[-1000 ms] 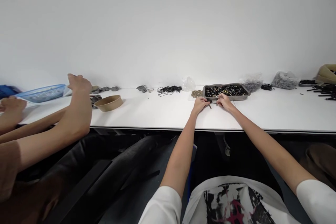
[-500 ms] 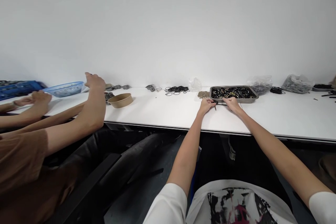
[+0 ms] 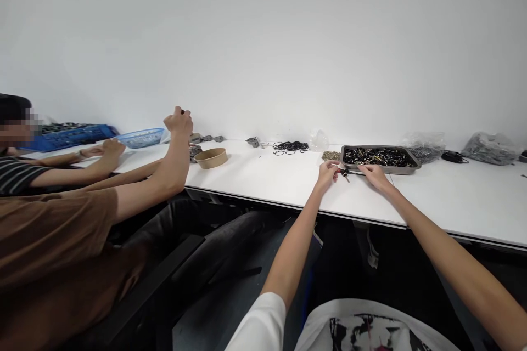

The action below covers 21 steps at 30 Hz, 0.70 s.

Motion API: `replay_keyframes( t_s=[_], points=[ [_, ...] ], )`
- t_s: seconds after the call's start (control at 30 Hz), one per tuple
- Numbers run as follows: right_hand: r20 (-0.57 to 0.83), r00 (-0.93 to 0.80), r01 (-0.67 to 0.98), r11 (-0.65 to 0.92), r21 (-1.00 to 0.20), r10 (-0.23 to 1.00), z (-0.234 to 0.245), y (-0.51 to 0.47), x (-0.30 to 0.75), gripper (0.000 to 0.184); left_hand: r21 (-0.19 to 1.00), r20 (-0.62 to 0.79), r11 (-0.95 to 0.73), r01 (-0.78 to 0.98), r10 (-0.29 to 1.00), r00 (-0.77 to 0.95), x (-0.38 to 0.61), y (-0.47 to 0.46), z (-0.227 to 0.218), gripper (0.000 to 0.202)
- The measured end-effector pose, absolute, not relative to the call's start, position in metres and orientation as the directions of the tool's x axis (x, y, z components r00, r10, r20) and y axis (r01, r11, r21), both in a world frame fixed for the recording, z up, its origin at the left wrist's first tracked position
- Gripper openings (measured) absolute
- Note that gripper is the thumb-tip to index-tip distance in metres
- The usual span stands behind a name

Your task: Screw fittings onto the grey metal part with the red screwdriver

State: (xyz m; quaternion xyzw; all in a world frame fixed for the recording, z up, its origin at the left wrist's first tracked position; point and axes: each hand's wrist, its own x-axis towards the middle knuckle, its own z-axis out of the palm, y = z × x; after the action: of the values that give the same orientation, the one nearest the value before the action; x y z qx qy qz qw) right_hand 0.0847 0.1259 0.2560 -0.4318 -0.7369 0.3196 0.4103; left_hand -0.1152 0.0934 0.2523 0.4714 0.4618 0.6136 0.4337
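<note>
Both my hands rest on the white table just in front of a grey tray full of small black and brass parts. My left hand is curled, its fingertips pinching a small dark part. My right hand lies close to it with fingers bent, and meets the same small part from the right. A little heap of brass pieces sits beside the tray's left end.
A pile of black rings and a clear bag lie at the back. A brown paper bowl and grey parts stand left. Co-workers' arms reach over the table's left end, near blue baskets. Bags of parts lie right.
My head has turned left, so everything slid right in view. My hands stay together at the tray. The co-worker's raised hand has lifted and closed into a fist.
</note>
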Motion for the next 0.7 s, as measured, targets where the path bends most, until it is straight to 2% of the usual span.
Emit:
replay_keyframes(
  t_s=[0.2,0.3,0.37,0.43,0.57,0.63,0.7],
  points=[
    [0.313,-0.491,0.373,0.521,-0.768,0.813,0.299,0.096,0.071,0.055,0.938,0.175,-0.211,-0.274,0.973,-0.15,-0.17,0.008,0.246,0.025],
    [0.385,-0.56,0.334,0.625,-0.705,0.733,0.335,0.073,0.049,0.053,0.899,0.169,-0.251,-0.358,0.955,-0.244,-0.209,-0.04,0.231,0.026],
    [0.435,-0.581,0.291,0.675,-0.678,0.688,0.36,0.053,0.033,0.053,0.907,0.137,-0.242,-0.344,0.943,-0.302,-0.234,-0.069,0.214,0.023],
    [0.483,-0.613,0.218,0.721,-0.658,0.626,0.381,0.029,0.019,0.051,0.906,0.058,-0.221,-0.362,0.909,-0.412,-0.256,-0.099,0.189,0.02],
    [0.578,-0.687,0.043,0.818,-0.573,0.441,0.409,-0.022,-0.005,0.047,0.85,-0.251,-0.126,-0.511,0.757,-0.604,-0.278,-0.163,0.117,0.023],
    [0.608,-0.706,-0.044,0.835,-0.549,0.363,0.409,-0.049,-0.019,0.046,0.801,-0.407,-0.061,-0.596,0.676,-0.615,-0.279,-0.194,0.084,0.024],
    [0.628,-0.706,-0.117,0.821,-0.559,0.327,0.392,-0.077,-0.04,0.039,0.761,-0.491,-0.033,-0.648,0.624,-0.608,-0.277,-0.218,0.063,0.026]
  ],
)
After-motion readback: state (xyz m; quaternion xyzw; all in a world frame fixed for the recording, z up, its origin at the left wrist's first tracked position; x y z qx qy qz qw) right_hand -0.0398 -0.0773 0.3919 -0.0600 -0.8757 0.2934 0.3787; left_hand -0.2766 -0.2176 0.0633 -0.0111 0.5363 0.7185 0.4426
